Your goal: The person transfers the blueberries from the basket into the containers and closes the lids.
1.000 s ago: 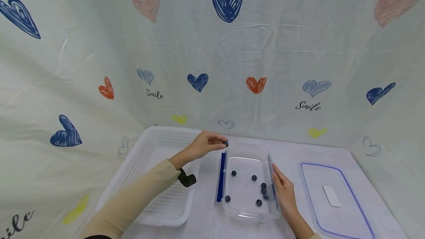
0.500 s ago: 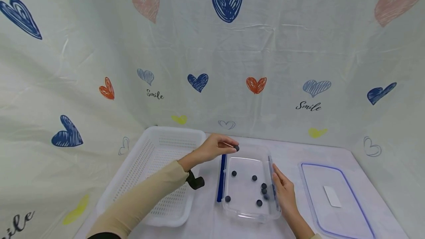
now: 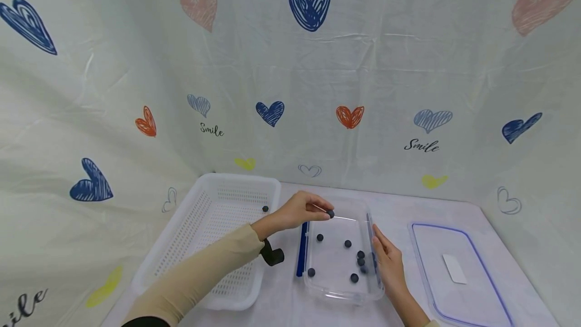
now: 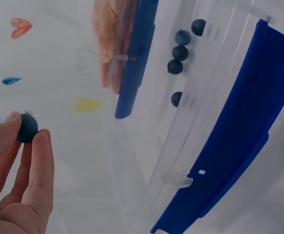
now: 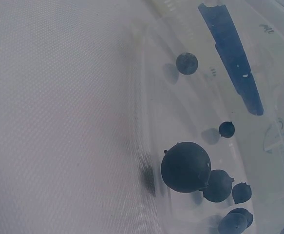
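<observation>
In the head view, my left hand pinches a blueberry between thumb and fingertips, above the back part of a clear plastic box. The left wrist view shows that held blueberry dark and round at the fingertips. Several more blueberries lie on the box floor, one at the left and a touching group near the right wall. My right hand rests against the box's right side with fairly straight fingers. Small crown-like points show on a blueberry in the right wrist view.
A white perforated basket stands left of the box, with one blueberry visible; my left arm covers part of it. A blue latch hangs off the box's left side. The blue-rimmed lid lies at right.
My left hand has carried the pinched blueberry to the right and lower, from near the box's back left corner to over the box. A blueberry in the basket has come into sight. The right hand stays put.
</observation>
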A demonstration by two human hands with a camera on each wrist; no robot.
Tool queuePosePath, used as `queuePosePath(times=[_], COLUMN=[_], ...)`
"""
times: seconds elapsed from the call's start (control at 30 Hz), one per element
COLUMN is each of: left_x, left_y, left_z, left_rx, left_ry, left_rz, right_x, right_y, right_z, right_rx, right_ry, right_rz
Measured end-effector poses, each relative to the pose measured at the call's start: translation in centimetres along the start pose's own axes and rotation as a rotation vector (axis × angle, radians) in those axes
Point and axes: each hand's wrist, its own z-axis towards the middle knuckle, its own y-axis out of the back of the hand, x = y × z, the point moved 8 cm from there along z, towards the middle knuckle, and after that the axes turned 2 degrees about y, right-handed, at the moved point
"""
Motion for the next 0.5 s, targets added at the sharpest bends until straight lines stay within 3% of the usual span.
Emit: queuePosePath(times=[0.5], left_x=[0.8], left_y=[-2.0], left_z=[0.1], left_rx=[0.057], left_ry=[0.025], left_rz=[-0.002], right_x=[0.1], right_y=[-0.1], right_z=[-0.1], right_rx=[-0.005], right_ry=[-0.012], right_rz=[-0.01])
